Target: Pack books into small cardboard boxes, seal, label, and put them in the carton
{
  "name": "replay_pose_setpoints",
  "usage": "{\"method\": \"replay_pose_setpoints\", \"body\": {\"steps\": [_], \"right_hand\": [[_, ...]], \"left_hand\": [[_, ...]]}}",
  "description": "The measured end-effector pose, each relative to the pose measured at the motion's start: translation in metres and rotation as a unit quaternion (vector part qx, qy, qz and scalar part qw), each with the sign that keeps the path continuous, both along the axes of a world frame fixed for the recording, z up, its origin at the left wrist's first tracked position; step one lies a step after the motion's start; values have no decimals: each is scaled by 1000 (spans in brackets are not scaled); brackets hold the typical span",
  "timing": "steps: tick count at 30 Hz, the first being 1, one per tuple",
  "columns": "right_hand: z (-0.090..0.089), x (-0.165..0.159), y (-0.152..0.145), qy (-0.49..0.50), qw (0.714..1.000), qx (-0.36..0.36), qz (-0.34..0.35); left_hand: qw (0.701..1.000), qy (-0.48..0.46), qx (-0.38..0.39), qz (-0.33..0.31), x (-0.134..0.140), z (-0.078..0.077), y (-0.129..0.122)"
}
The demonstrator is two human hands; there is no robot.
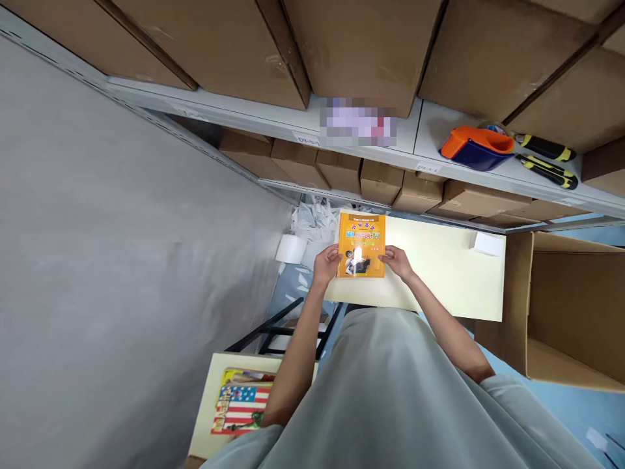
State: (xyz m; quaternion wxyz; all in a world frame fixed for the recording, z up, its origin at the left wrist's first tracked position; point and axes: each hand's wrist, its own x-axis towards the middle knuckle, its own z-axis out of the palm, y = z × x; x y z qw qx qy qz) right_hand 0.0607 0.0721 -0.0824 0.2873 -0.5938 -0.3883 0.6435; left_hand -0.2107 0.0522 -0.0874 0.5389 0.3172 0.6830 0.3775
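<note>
Magazines [239, 407] lie stacked left of the orange book [361, 238] and closer to me, while white paper scraps [312, 215] are heaped just beyond its left side. My left hand [327, 264] is closed on the book's left edge over the pale tabletop [454, 270], and my right hand [397, 262] pinches its right edge. Right of the book sit a small white box [488, 243] and, farther off, an open carton [576, 306].
</note>
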Motion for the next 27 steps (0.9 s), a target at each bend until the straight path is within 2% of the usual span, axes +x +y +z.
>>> {"method": "replay_pose_setpoints", "body": {"steps": [3,6,9,12,15,19,23,27], "right_hand": [[-27,-27,14,-105,994,-25,0],[-47,-43,21,-161,986,-39,-11],[-60,-48,22,-198,979,-46,-17],[-67,-50,21,-225,973,-48,-18],[-71,-50,20,-237,971,-39,-15],[-68,-42,16,-254,967,-22,-18],[-54,-6,-10,-299,953,-20,-43],[-39,41,-54,-379,920,-60,-82]], "left_hand": [[999,43,-32,-4,-19,-29,20],[998,46,-46,-12,-25,-54,36],[997,51,-58,-18,-22,-75,45],[995,65,-70,-24,-17,-88,47],[994,81,-71,-31,-14,-94,44],[992,104,-55,-39,-19,-88,35],[985,152,-55,-55,-39,-81,10],[958,237,-103,-126,-59,-80,-27]]}}
